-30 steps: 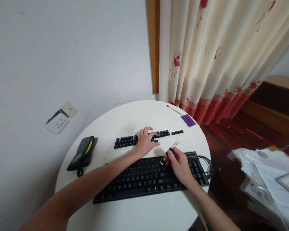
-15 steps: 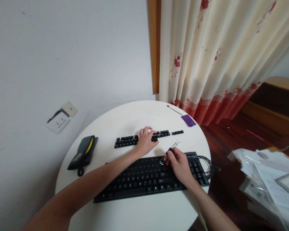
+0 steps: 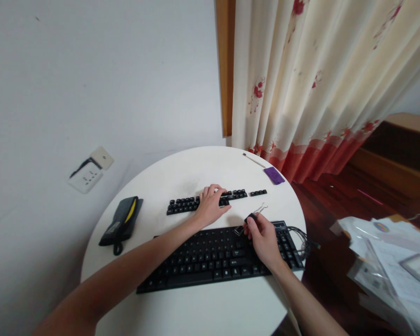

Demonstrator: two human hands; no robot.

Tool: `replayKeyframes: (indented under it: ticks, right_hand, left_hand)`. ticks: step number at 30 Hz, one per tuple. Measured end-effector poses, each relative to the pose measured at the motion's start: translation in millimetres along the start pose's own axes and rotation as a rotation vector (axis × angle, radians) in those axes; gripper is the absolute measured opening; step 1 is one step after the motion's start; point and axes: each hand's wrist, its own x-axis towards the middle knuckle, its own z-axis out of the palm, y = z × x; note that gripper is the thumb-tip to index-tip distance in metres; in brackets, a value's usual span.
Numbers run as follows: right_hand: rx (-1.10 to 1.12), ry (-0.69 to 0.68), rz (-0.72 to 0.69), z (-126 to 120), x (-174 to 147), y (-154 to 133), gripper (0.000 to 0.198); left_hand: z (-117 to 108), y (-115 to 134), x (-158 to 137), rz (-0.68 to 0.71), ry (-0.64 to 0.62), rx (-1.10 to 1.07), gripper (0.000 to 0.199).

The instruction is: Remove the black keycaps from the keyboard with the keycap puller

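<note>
My left hand [image 3: 210, 204] lies over rows of loose black keycaps [image 3: 182, 205] behind the keyboard. Its fingers and thumb are spread apart, and it covers part of the rows. In my right hand [image 3: 263, 238] is a keycap puller [image 3: 251, 217] with a dark handle, gripped between thumb and fingers, its thin wire ends pointing away from me. That hand hovers over the right half of the black keyboard [image 3: 196, 280]. Toward the front, keys still sit on the keyboard, while its back rows look bare of keycaps.
A black case with a yellow strip [image 3: 121, 224] lies at the table's left. A purple cloth [image 3: 274, 175] and a thin brush [image 3: 254, 160] rest by the far right edge. Coiled cable [image 3: 303, 240] hangs beside the keyboard. The round white table [image 3: 196, 312] meets the wall.
My right hand has shifted slightly right with the keycap puller, and its wire ends have turned a little. My left hand stays almost where it was over the keycaps.
</note>
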Motion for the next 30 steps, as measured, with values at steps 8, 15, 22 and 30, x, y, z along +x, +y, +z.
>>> replayKeyframes:
  ticks: [8,15,22,30]
  right_hand:
    - [-0.114,0.001,-0.087,-14,-1,-11,0.027]
    - [-0.248,-0.157,-0.148,-21,-3,-5,0.028]
    - [-0.291,-0.371,-0.233,-20,-3,-8,0.026]
    - [-0.270,-0.477,-0.315,-25,-8,-19,0.027]
  left_hand:
    - [-36,38,-47,0.220,-0.362,-0.282,0.014]
    - [-31,53,-73,0.166,-0.409,-0.369,0.046]
    - [-16,50,-80,0.144,-0.370,-0.377,0.028]
    - [-15,50,-81,0.140,-0.343,-0.413,0.019]
